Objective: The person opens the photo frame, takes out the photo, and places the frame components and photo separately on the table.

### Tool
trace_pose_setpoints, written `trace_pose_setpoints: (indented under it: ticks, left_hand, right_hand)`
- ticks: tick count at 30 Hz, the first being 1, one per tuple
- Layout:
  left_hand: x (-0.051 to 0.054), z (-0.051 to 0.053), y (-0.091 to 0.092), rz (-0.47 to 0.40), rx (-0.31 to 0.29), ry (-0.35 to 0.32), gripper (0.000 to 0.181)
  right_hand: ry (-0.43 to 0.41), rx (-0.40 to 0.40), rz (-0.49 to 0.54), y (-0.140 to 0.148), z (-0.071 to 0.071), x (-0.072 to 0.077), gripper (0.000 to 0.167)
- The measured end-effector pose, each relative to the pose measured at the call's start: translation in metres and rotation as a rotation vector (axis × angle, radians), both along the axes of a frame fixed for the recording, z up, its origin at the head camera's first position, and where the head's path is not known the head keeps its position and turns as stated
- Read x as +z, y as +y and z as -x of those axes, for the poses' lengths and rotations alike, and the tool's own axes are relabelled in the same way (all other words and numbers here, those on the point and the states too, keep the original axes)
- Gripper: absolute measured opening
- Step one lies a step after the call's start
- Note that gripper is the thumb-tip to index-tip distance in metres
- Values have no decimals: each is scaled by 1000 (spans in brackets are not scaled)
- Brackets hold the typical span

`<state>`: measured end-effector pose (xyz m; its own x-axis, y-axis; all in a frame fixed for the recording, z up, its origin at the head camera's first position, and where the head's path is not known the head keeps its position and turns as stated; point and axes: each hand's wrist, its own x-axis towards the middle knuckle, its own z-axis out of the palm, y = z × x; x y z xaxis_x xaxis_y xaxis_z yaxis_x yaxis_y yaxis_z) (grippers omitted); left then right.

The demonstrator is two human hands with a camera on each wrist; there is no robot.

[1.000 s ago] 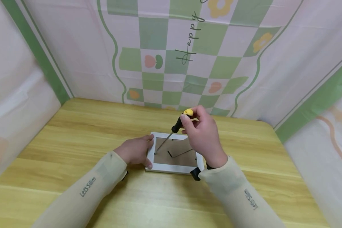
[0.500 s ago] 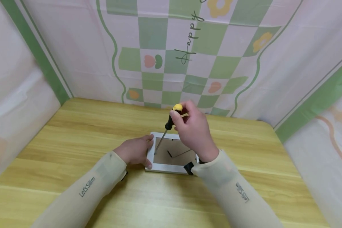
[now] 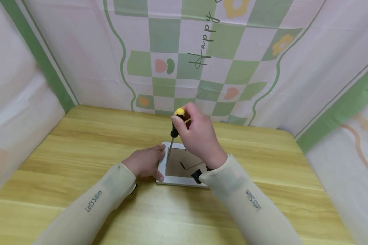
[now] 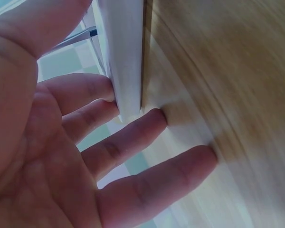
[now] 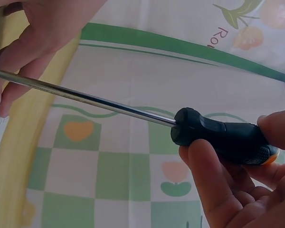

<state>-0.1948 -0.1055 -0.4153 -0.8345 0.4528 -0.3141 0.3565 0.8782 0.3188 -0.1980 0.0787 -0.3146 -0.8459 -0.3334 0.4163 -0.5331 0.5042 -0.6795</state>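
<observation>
A white picture frame (image 3: pixel 178 180) lies on the table with its brown backing board (image 3: pixel 175 172) facing up. Small dark tabs sit along the backing's edge. My left hand (image 3: pixel 145 161) spreads across the frame's left side, thumb and fingers touching it. In the left wrist view, two extended fingers press the frame's side (image 4: pixel 121 52), while two others reach past it toward the table. My right hand (image 3: pixel 199 134) grips the black handle of a screwdriver (image 5: pixel 218 135) with a yellow end. Its metal shaft slants down to the backing's left edge; the tip is too small to make out.
The wooden table (image 3: pixel 89 146) extends around the frame. Behind it hangs a white and green checked curtain (image 3: pixel 164 64), with more fabric on both sides. A black device (image 3: pixel 197 176) at my right wrist overlaps the frame's front edge.
My right hand has moved left and slightly away from me, bringing the screwdriver from a strong slant to nearly upright. Its tip stays at the backing's left edge. My left hand and the frame have not moved.
</observation>
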Motion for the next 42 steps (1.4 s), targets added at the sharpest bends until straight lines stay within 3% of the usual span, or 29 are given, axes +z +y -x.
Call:
trace_pose_setpoints:
  ticks: [9,26,35,42]
  left_hand:
    - [-1,2,0,10,-4,-20,97]
    - [-1,3,-1,-35,45,-36,86]
    - [-2,3,-1,-63,75,-35,73]
    - [-3,3,-1,-77,73,-26,62]
  right_hand:
    - [39,13,-57,-13,0,3,18]
    - [138,43,-156,-29,-2,7,17]
    - [164,2,-231,-37,-4,11,19]
    - [171,17,-264,-42,-5,14,23]
